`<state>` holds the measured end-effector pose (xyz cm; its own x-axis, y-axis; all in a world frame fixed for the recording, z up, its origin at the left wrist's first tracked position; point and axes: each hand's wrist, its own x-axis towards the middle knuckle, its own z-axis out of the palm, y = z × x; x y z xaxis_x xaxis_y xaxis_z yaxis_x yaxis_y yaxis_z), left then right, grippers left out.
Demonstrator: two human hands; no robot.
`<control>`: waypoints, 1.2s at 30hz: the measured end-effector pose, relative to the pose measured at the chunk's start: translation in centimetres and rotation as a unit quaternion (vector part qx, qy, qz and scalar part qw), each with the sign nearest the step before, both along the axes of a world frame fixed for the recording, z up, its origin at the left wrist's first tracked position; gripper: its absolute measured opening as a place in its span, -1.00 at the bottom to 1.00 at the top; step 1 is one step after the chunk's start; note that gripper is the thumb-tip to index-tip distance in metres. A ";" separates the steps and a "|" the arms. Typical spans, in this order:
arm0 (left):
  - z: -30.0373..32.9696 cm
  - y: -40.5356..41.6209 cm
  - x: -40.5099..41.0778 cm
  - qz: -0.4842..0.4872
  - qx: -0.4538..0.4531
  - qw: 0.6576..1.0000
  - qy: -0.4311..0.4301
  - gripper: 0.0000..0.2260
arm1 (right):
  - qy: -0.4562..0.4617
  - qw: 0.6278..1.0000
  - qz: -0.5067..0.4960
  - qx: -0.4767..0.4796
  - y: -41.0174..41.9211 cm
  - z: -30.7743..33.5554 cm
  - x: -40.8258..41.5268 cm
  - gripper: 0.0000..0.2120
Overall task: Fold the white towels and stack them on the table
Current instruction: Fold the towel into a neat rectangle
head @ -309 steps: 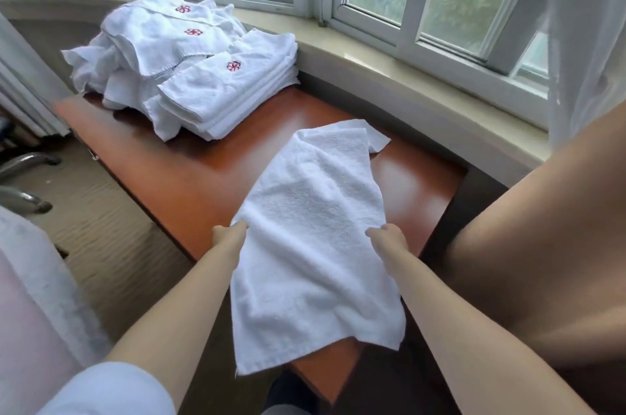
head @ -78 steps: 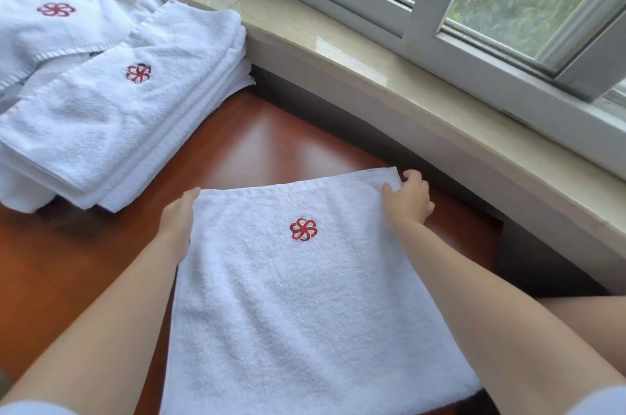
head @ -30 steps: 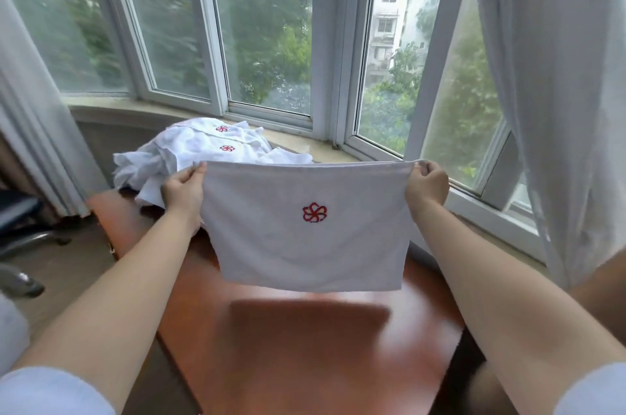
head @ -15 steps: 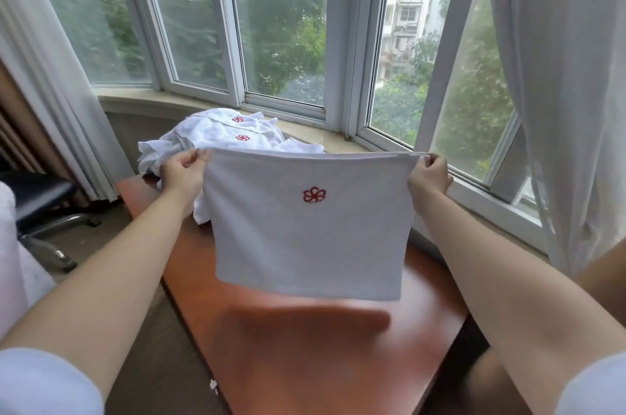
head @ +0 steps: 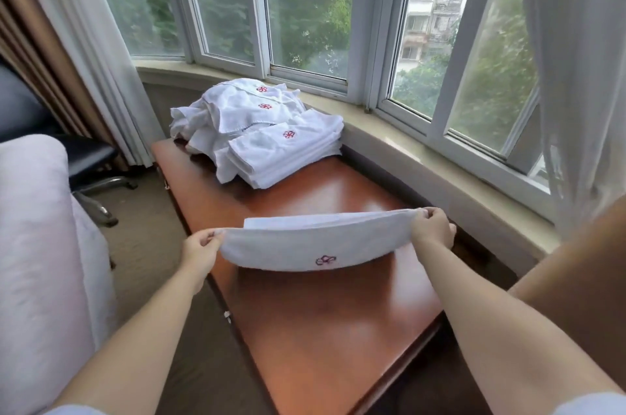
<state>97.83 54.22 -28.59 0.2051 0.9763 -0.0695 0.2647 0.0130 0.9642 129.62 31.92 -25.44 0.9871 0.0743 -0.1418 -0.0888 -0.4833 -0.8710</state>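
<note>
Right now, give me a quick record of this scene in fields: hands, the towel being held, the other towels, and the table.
left hand: pinching the left end of the held towel
right hand: pinching its right end
held towel: white, folded, in the air above the table, sagging in the middle, red emblem on the near face
folded stack: at the table's far end, red emblem on top
loose towels: heaped behind the stack, toward the window
table: reddish wood, bare under the held towel
</note>
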 end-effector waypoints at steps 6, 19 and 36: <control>-2.4 -0.9 0.0 -0.014 -0.055 0.998 0.026 -0.94 | 0.046 0.998 0.000 -0.040 -1.2 -3.8 -0.3 -0.74; -5.7 7.3 6.8 -0.007 -0.064 0.996 0.054 -0.71 | 0.066 0.996 -0.026 -0.054 5.0 -7.4 3.7 -0.74; -13.0 11.2 8.3 0.002 -0.110 0.958 0.266 -0.71 | 0.105 0.960 0.045 -0.255 8.4 -13.8 4.4 -0.61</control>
<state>106.09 65.44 -41.56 0.0795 0.9265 -0.3678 0.7177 0.2029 0.6661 134.05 40.34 -39.26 0.9258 0.0267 -0.3772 -0.1736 -0.8560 -0.4869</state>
